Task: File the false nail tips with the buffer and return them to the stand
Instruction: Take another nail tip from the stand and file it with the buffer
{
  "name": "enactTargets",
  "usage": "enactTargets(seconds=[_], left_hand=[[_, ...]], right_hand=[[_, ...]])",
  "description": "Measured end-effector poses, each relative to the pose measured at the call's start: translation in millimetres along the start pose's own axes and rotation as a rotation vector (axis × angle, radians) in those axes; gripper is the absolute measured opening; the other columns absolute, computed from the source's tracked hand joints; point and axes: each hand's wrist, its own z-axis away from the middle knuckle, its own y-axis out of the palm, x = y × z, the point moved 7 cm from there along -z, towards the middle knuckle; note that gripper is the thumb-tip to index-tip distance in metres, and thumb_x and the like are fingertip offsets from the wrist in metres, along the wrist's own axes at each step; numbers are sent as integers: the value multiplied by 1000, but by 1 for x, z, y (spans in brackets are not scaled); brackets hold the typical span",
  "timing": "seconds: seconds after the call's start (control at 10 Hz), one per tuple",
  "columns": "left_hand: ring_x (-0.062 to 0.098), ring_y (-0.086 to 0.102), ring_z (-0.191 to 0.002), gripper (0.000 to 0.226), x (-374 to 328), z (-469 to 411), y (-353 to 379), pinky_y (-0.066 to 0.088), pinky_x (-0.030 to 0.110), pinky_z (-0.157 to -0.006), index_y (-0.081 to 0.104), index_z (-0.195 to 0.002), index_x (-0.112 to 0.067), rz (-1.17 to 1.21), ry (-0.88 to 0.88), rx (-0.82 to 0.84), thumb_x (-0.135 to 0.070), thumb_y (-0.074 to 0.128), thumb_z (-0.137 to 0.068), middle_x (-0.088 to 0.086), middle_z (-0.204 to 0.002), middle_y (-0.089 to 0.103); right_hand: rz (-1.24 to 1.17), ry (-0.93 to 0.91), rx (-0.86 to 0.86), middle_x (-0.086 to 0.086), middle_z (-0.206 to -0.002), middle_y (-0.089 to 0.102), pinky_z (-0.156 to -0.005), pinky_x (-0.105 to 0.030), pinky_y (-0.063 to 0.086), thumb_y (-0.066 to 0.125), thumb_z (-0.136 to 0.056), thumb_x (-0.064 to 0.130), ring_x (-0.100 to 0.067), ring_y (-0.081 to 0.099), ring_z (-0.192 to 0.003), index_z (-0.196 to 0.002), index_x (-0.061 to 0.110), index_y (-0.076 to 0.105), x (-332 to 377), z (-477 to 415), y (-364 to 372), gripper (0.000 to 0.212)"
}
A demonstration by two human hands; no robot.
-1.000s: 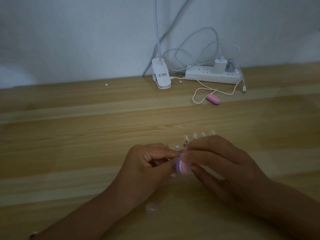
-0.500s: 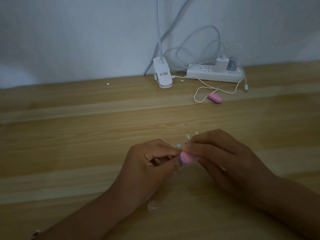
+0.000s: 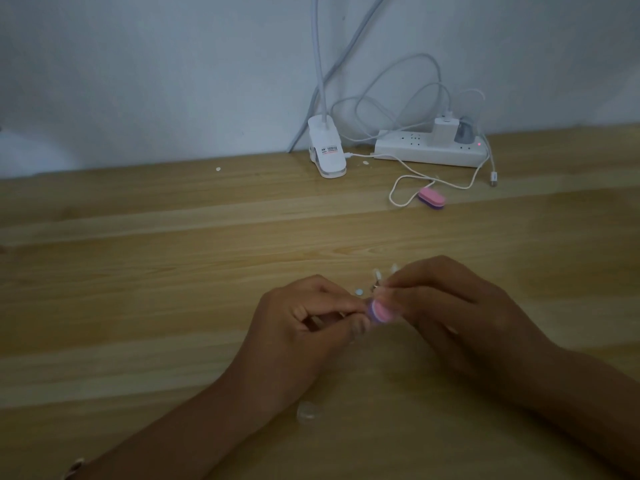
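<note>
**nailnoob:** So where's the buffer [image 3: 379, 311] sitting right now?

**filez4dayz:** It's being held over the wooden table [image 3: 173, 271], near the middle of the view. The right hand [image 3: 460, 313] is gripping it, fingers curling round the pink-and-purple block, with only one end showing.

**nailnoob:** And the left hand [image 3: 304, 327]?

**filez4dayz:** Thumb and forefinger are pinching together right against that end of the buffer, other fingers curling in. Whatever's in the pinch is coming out too blurry, can't tell tbh.

**nailnoob:** Nail tips?

**filez4dayz:** A couple of pale nail tips [image 3: 377, 273] are poking up just behind the right hand's fingers. The stand under them is hiding behind the hand. A small clear piece [image 3: 307, 412] is lying by the left wrist.

**nailnoob:** Anything else?

**filez4dayz:** A second buffer [image 3: 431, 199] is lying way back by a white cable [image 3: 398, 192], near the power strip [image 3: 429, 154] and a white clip lamp [image 3: 327, 150] sitting along the wall.
</note>
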Motion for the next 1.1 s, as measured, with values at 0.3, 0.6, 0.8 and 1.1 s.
enactTargets(seconds=[0.3,0.6,0.8,1.1], left_hand=[[3,61,-65,9,-2,0,1,43,14,-56,79,-84,-27,52,-7,28,-29,77,-75,-6,-79,68],[3,63,-55,7,-3,0,4,41,7,-47,77,-84,-4,155,-39,46,-6,73,-79,-1,-72,70],[5,64,-60,5,-4,0,3,42,9,-51,78,-82,-10,108,-10,32,-12,77,-77,-1,-72,70],[11,66,-65,12,-1,-2,0,48,20,-60,80,-79,-14,51,23,-20,-22,77,-70,2,-74,71]], right_hand=[[-48,-3,-21,3,-110,71,-86,-22,52,64,-98,25,-12,67,-101,-104,21,78,5,0,0,16],[92,-110,-86,-10,-110,69,-88,-31,52,61,-95,2,-21,64,-101,-108,2,74,13,1,0,18],[101,-151,-53,-15,-110,69,-91,-30,51,67,-84,-9,-27,66,-98,-110,-2,73,15,1,1,27],[101,-162,-80,-12,-110,69,-92,-27,50,64,-91,-4,-24,65,-99,-110,1,74,14,1,6,22]])
